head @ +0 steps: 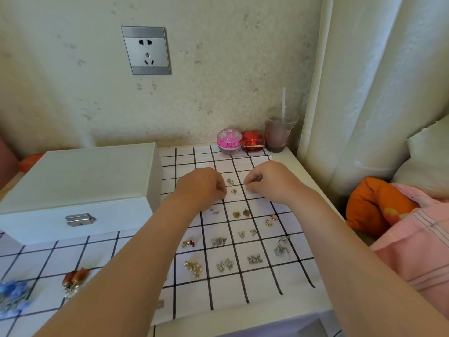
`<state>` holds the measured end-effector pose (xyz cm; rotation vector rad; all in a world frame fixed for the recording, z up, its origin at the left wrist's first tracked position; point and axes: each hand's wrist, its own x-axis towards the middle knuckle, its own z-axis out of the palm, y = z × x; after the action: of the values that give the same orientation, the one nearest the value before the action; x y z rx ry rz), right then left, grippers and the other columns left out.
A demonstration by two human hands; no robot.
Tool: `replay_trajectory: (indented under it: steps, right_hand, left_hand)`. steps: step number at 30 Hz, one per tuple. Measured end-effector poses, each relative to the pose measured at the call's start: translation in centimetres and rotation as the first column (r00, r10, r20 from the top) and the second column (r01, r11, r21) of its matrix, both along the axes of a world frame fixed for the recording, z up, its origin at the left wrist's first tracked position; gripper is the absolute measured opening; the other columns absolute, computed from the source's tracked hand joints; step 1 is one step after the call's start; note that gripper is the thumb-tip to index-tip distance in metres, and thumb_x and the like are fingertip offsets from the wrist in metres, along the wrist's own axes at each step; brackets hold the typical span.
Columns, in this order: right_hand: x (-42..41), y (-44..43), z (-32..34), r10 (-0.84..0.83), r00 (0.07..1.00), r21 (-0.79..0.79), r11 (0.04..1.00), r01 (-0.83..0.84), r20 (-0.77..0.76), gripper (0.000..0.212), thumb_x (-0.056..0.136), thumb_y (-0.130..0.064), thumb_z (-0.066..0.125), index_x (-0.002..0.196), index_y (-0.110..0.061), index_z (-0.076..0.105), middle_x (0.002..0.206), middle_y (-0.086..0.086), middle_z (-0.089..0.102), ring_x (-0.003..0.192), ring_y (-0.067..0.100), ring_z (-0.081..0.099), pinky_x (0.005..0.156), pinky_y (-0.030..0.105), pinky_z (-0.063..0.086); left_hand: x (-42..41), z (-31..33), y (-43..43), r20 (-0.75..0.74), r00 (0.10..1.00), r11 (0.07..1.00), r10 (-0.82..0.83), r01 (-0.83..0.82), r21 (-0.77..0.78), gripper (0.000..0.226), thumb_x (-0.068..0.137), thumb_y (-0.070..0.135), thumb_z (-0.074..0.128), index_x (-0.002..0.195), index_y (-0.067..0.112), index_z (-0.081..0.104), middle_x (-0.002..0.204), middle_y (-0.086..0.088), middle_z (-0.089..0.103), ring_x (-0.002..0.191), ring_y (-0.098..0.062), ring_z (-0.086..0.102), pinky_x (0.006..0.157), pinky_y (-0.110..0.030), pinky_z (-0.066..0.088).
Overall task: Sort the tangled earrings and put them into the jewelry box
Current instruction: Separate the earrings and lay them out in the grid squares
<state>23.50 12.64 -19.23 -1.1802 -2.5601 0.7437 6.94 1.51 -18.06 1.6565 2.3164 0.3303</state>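
Small gold earrings (233, 186) between left hand (201, 184) and right hand (269, 180), both hands curled, grasp indiscernible

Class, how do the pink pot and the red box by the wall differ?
The pink pot is round with a domed, flower-patterned lid; the red box is angular and faceted. The pink pot has a pale top; the red box is glossy with a gold base band. Both are small, closed and side by side.

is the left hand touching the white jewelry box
Apart. In the head view a strip of checked cloth shows between the left hand and the right side of the jewelry box.
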Motion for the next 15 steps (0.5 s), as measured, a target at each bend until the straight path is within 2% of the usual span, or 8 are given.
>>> replay_trajectory:
  steps: [2,4,6,9,13,15]
  right_hand:
    - [0.1,0.3,0.1,-0.002,0.996,-0.010,1.000,0.001,-0.092,0.013,0.088,-0.025,0.073,0.096,-0.035,0.076,0.092,-0.021,0.067,0.095,0.002,0.063,0.082,0.023,0.049]
    - [0.1,0.3,0.6,0.007,0.980,-0.020,1.000,-0.011,-0.198,0.016,0.085,-0.026,0.076,0.092,-0.040,0.074,0.083,-0.023,0.066,0.086,-0.008,0.062,0.072,0.012,0.043]
    - [0.0,-0.2,1.2,0.027,0.951,-0.069,0.996,-0.050,-0.307,0.020,0.079,-0.026,0.082,0.088,-0.041,0.073,0.080,-0.017,0.071,0.077,-0.009,0.063,0.064,0.008,0.042]
    - [0.0,-0.9,1.9,0.053,0.889,-0.132,0.983,-0.126,-0.455,0.023,0.075,-0.019,0.086,0.086,-0.037,0.076,0.079,-0.013,0.075,0.062,-0.007,0.062,0.054,0.006,0.042]
    - [0.8,-1.0,2.2,0.052,0.872,-0.130,0.983,-0.132,-0.486,0.016,0.077,-0.017,0.085,0.087,-0.027,0.080,0.077,-0.008,0.076,0.064,-0.004,0.064,0.057,0.010,0.045]
    - [1.1,-1.0,2.2,0.063,0.897,-0.112,0.986,-0.123,-0.438,0.014,0.076,-0.021,0.086,0.086,-0.029,0.081,0.076,-0.008,0.075,0.061,-0.004,0.061,0.057,0.014,0.046]
  left_hand:
    - [-0.2,0.1,0.1,0.072,0.997,0.999,0.005,-0.008,0.040,0.008,0.088,0.029,0.069,0.081,0.034,0.069,0.087,0.014,0.067,0.085,-0.009,0.063,0.077,-0.032,0.054]
    - [-0.2,0.5,0.4,0.255,0.967,0.986,0.007,-0.048,0.159,0.002,0.088,0.029,0.069,0.087,0.031,0.068,0.086,0.012,0.068,0.078,-0.006,0.062,0.070,-0.028,0.052]
    - [0.4,1.1,0.7,0.455,0.891,0.956,-0.003,-0.132,0.264,0.007,0.088,0.027,0.070,0.090,0.029,0.064,0.083,0.009,0.069,0.066,-0.003,0.060,0.057,-0.020,0.045]
    - [1.6,1.8,1.1,0.657,0.754,0.928,0.000,-0.245,0.282,0.013,0.087,0.024,0.072,0.095,0.021,0.063,0.085,0.002,0.071,0.058,-0.003,0.061,0.048,-0.014,0.044]
    - [2.2,1.7,0.9,0.770,0.637,0.928,0.039,-0.308,0.207,0.019,0.086,0.026,0.075,0.099,0.016,0.064,0.087,-0.001,0.072,0.058,-0.006,0.064,0.045,-0.011,0.043]
    - [2.3,1.5,1.0,0.726,0.686,0.933,0.050,-0.292,0.211,0.019,0.085,0.028,0.075,0.096,0.018,0.065,0.085,0.002,0.074,0.058,-0.005,0.065,0.050,-0.015,0.044]
